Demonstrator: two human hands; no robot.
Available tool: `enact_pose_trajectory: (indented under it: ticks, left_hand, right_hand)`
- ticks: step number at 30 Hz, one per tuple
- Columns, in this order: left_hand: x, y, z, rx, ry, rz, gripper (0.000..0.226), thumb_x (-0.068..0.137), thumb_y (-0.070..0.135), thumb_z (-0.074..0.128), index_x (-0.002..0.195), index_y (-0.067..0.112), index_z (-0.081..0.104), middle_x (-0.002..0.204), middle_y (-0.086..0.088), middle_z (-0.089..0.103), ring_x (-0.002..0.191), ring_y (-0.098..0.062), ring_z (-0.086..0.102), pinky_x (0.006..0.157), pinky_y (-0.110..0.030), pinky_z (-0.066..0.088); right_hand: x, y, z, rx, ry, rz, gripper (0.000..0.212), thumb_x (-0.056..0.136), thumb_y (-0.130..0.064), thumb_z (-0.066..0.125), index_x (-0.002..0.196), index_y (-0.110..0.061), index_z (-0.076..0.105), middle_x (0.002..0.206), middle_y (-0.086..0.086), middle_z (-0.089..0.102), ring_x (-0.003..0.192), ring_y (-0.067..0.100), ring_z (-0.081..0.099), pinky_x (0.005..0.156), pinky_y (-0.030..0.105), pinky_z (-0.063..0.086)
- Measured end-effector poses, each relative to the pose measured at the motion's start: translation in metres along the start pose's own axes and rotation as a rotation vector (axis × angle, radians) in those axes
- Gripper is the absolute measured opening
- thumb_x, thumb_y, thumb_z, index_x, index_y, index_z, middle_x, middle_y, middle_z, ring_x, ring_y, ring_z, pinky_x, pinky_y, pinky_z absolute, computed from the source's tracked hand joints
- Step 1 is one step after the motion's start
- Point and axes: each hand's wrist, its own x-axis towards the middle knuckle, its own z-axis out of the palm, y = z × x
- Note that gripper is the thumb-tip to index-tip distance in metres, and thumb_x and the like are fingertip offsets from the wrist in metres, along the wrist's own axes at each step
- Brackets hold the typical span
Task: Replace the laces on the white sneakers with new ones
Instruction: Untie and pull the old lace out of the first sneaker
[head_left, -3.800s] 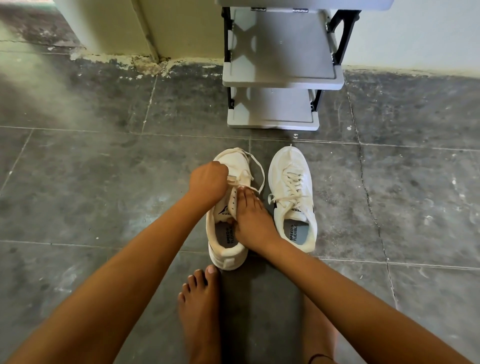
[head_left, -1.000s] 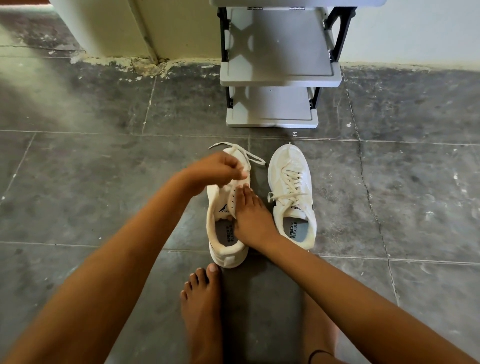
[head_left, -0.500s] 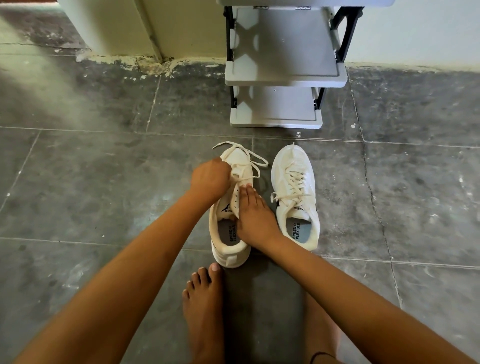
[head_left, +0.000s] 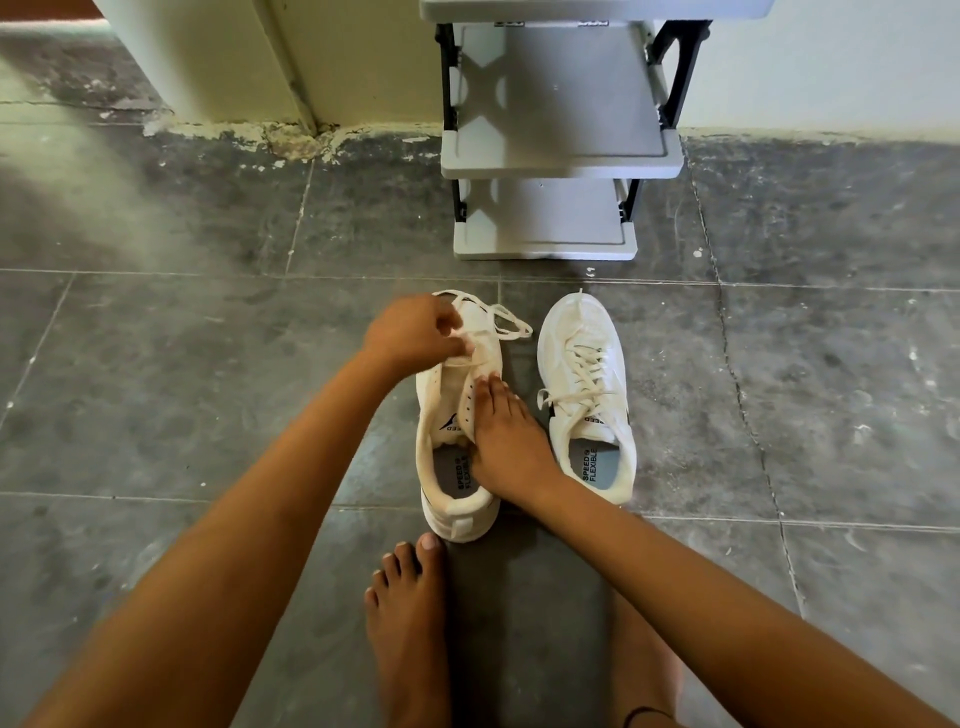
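Observation:
Two white sneakers stand side by side on the grey floor, toes pointing away from me. On the left sneaker the upper eyelets are bare. Its loose white lace lies looped over the toe. My left hand pinches that lace just above the toe. My right hand lies flat on the left sneaker's right side and presses it down. The right sneaker is fully laced and untouched.
A grey plastic shoe rack with black posts stands against the wall just beyond the sneakers. My bare left foot rests on the floor right behind the left sneaker. Grey floor tiles stretch to both sides.
My left hand has lifted from the middle eyelets up and forward to the toe, drawing more lace out of the left sneaker. My right hand stays pressed on the shoe.

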Motion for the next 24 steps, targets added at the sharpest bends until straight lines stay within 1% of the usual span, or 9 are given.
enact_pose_trajectory:
  ticks: [3, 6, 10, 12, 15, 17, 19, 21, 24]
  left_hand:
    - [0.0, -0.011, 0.022, 0.3, -0.078, -0.047, 0.023, 0.083, 0.022, 0.064, 0.105, 0.014, 0.068, 0.108, -0.005, 0.064, 0.099, -0.022, 0.06, 0.084, -0.037, 0.051]
    - [0.001, -0.009, 0.035, 0.365, -0.009, -0.076, 0.016, 0.084, 0.019, 0.06, 0.096, 0.011, 0.067, 0.103, -0.008, 0.063, 0.092, -0.026, 0.061, 0.069, -0.032, 0.048]
    - [0.004, -0.005, 0.036, 0.457, -0.004, -0.018, 0.017, 0.09, 0.015, 0.05, 0.096, 0.008, 0.064, 0.103, -0.009, 0.063, 0.095, -0.027, 0.06, 0.07, -0.032, 0.043]
    - [0.001, -0.007, 0.026, 0.194, -0.027, 0.009, 0.013, 0.088, 0.015, 0.057, 0.092, 0.005, 0.066, 0.089, -0.008, 0.063, 0.086, -0.023, 0.059, 0.071, -0.031, 0.043]
    - [-0.017, 0.002, -0.007, -0.627, -0.096, 0.095, 0.01, 0.086, 0.011, 0.064, 0.076, 0.012, 0.064, 0.064, 0.005, 0.058, 0.059, -0.005, 0.053, 0.059, -0.018, 0.045]
    - [-0.021, 0.004, -0.022, -0.876, -0.039, 0.136, 0.013, 0.086, 0.012, 0.063, 0.074, 0.017, 0.063, 0.06, 0.01, 0.059, 0.054, 0.0, 0.052, 0.053, -0.011, 0.043]
    - [-0.021, 0.002, -0.023, -0.988, 0.052, 0.085, 0.01, 0.086, 0.014, 0.064, 0.077, 0.016, 0.063, 0.061, 0.011, 0.061, 0.055, -0.001, 0.053, 0.053, -0.012, 0.043]
    - [-0.016, -0.001, -0.016, -0.845, 0.122, 0.016, 0.001, 0.086, 0.015, 0.066, 0.084, 0.015, 0.066, 0.069, 0.008, 0.064, 0.061, -0.004, 0.055, 0.058, -0.016, 0.044]
    - [-0.004, -0.011, 0.006, -0.044, 0.045, -0.013, 0.018, 0.084, 0.016, 0.067, 0.102, 0.013, 0.069, 0.095, -0.001, 0.067, 0.087, -0.015, 0.061, 0.078, -0.029, 0.05]
  right_hand:
    - [0.0, 0.0, 0.002, 0.001, 0.003, -0.002, 0.079, 0.09, -0.02, 0.046, 0.148, 0.0, -0.004, 0.157, 0.02, 0.0, 0.146, 0.028, 0.004, 0.118, 0.035, 0.006]
    - [0.001, 0.001, 0.002, 0.0, 0.022, -0.002, 0.079, 0.09, -0.02, 0.046, 0.148, 0.0, -0.003, 0.157, 0.019, 0.003, 0.146, 0.027, 0.005, 0.118, 0.034, 0.006]
    - [0.001, 0.002, 0.002, -0.006, 0.018, 0.002, 0.078, 0.09, -0.021, 0.045, 0.148, 0.0, -0.003, 0.157, 0.019, 0.002, 0.146, 0.027, 0.005, 0.118, 0.035, 0.006]
    - [0.0, 0.001, 0.002, 0.0, 0.012, 0.01, 0.078, 0.091, -0.022, 0.045, 0.148, 0.0, -0.004, 0.157, 0.019, -0.001, 0.146, 0.027, 0.004, 0.118, 0.035, 0.006]
    - [0.0, 0.001, 0.002, -0.001, 0.009, 0.008, 0.079, 0.091, -0.021, 0.047, 0.148, 0.0, -0.003, 0.157, 0.021, 0.0, 0.146, 0.029, 0.004, 0.118, 0.036, 0.007]
    - [-0.001, 0.0, 0.001, -0.005, 0.01, 0.002, 0.079, 0.091, -0.022, 0.047, 0.148, 0.0, -0.003, 0.157, 0.02, 0.001, 0.146, 0.029, 0.005, 0.118, 0.036, 0.007]
    - [-0.001, 0.001, 0.001, -0.005, 0.011, 0.009, 0.078, 0.091, -0.023, 0.046, 0.148, 0.0, -0.003, 0.157, 0.019, 0.001, 0.146, 0.027, 0.005, 0.118, 0.035, 0.007]
    - [0.0, 0.0, 0.0, -0.011, 0.014, 0.007, 0.078, 0.092, -0.023, 0.045, 0.148, 0.0, -0.003, 0.157, 0.019, 0.0, 0.146, 0.027, 0.005, 0.118, 0.035, 0.006]
    - [-0.001, 0.0, 0.0, -0.006, 0.002, 0.004, 0.077, 0.092, -0.022, 0.045, 0.148, 0.0, -0.004, 0.157, 0.019, -0.002, 0.146, 0.027, 0.004, 0.118, 0.035, 0.006]
